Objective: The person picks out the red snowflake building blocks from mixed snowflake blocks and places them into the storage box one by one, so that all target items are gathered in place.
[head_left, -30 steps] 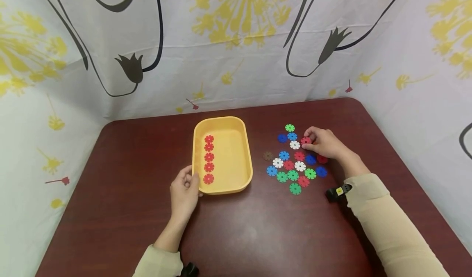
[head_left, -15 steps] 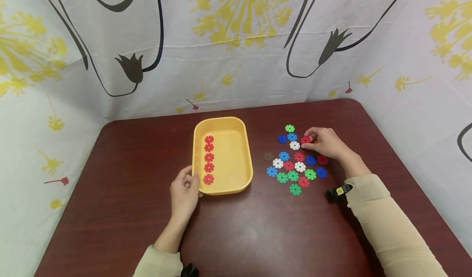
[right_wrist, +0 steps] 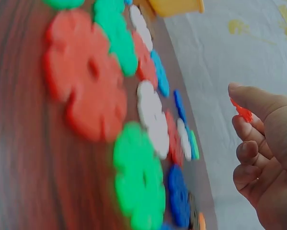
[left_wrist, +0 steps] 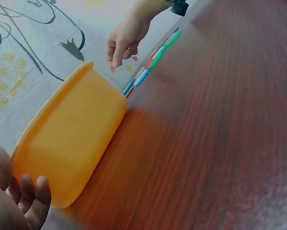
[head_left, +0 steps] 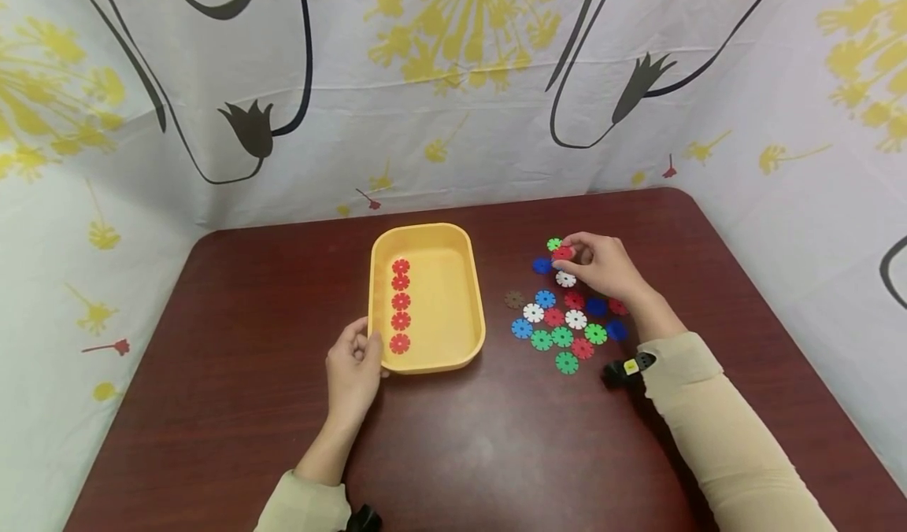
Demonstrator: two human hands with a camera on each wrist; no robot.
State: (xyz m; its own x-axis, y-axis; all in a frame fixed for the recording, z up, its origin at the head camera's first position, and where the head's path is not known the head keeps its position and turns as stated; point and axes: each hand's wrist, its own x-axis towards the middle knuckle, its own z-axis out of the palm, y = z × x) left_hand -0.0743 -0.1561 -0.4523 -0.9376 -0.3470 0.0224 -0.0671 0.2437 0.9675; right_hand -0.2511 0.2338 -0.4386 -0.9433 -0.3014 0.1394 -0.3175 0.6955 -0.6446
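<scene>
My left hand (head_left: 353, 376) grips the near left corner of the yellow plastic tray (head_left: 446, 304), with the thumb over its rim. Several red snowflake discs (head_left: 401, 301) lie in a line along the tray's left side. Raised over the far end of the loose pieces, my right hand (head_left: 606, 268) pinches one red snowflake disc (head_left: 563, 254) between thumb and fingertips. The right wrist view shows that disc edge-on, away from the tabletop. Below the hand lie a white disc (head_left: 565, 278) and a dark blue one (head_left: 542, 266); a light blue one is mostly hidden.
Right of the tray, a loose spread of red, blue, white, brown and green discs (head_left: 563, 337) lies flat on the dark red-brown table (head_left: 453, 453). A patterned white cloth (head_left: 453, 146) hangs behind and beside the table. Black straps (head_left: 623, 371) show at the wrists.
My right hand has lifted a red snowflake disc from the right of the white one and carried it left and up. The left hand and tray hold still.
</scene>
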